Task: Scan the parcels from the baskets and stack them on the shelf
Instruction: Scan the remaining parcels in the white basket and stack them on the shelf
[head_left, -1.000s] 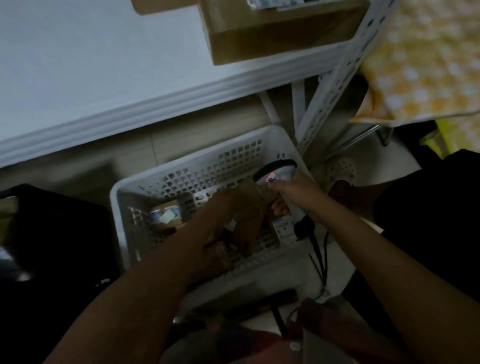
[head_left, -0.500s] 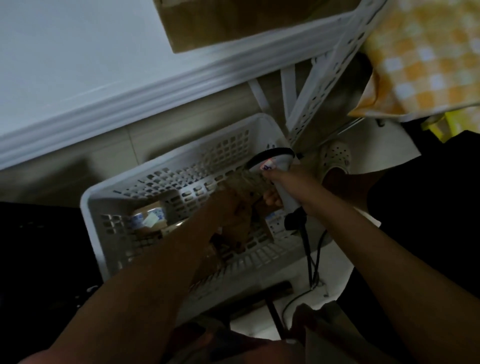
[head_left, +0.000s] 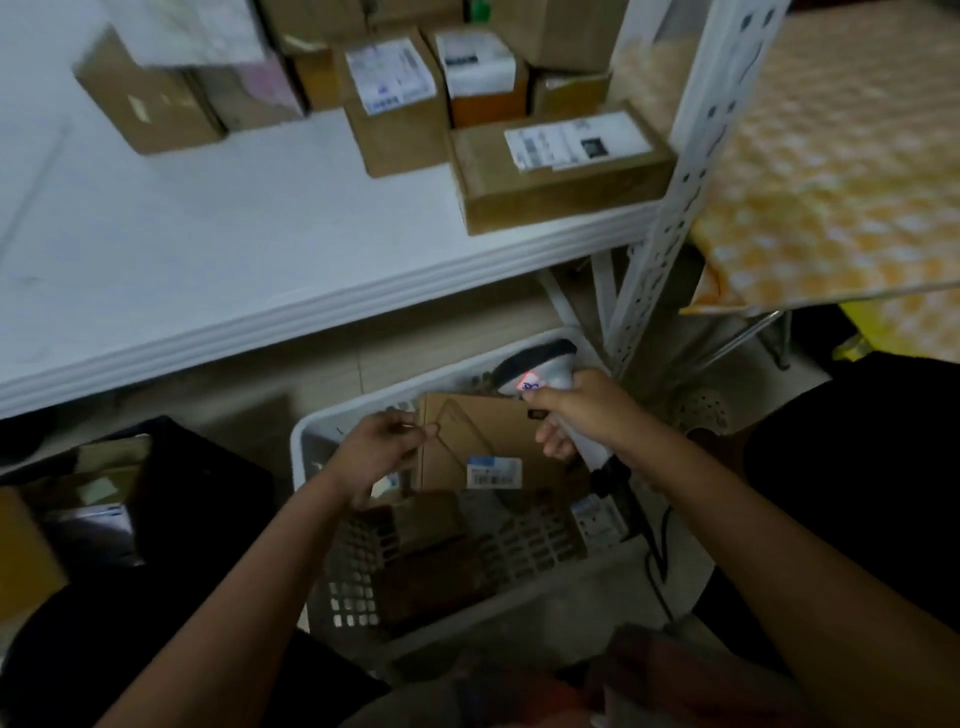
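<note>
My left hand (head_left: 382, 447) pinches the left edge of a flat cardboard parcel (head_left: 483, 441) and holds it upright above the white basket (head_left: 332, 597), in the lower middle of the frame. I think I turn its face with the small printed label (head_left: 493, 472) towards me so the scanner (head_left: 545, 374) can read it. My right hand (head_left: 582, 415) is clenched around the scanner's pale plastic handle, just right of the parcel; its dark head points towards the top of the frame, not yet at the label. The basket is hard plastic with a grid of holes, and more brown parcels lie in it. On the smooth white shelf (head_left: 260, 270), in the upper part, stand boxes (head_left: 561, 171) with labels, near the right post.
</note>
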